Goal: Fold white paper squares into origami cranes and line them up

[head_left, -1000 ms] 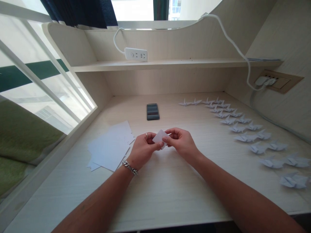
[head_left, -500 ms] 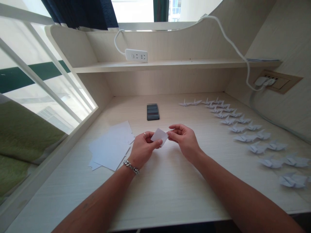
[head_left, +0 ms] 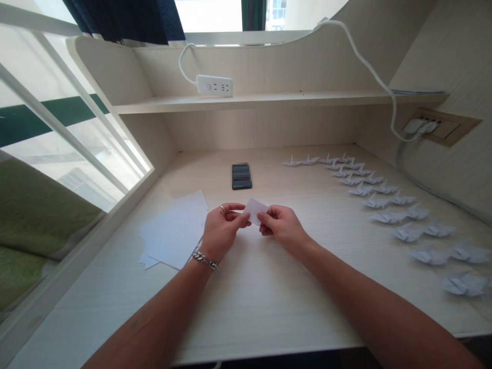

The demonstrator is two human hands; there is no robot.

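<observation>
Two hands pinch one small, flat rectangle of white paper (head_left: 255,211) in the air above the desk. The left hand (head_left: 222,230) grasps its left edge between thumb and curled fingers, and the right hand (head_left: 283,228) grasps its lower right corner the same way, so both hold firm and the paper bridges the gap between them. The paper looks thin, smooth and matt, with crisp straight edges. A chunky metal chain bracelet (head_left: 205,260) circles the left wrist, and a thin metal ring (head_left: 222,208) sits on a finger of that hand.

Just left of the grip, a loose, overlapping pile of white paper sheets (head_left: 172,230) lies on the pale wood-grain desk (head_left: 269,307). Straight ahead sits a dark rectangular object (head_left: 242,177), too pixelated to identify. To the right, sharp-winged folded paper cranes (head_left: 389,217) run in a long double curve across the desk. Beyond the grip, a white power strip (head_left: 214,86) rests on a shelf (head_left: 292,99), and a white cable (head_left: 365,66) runs right to a wall socket (head_left: 430,127).
</observation>
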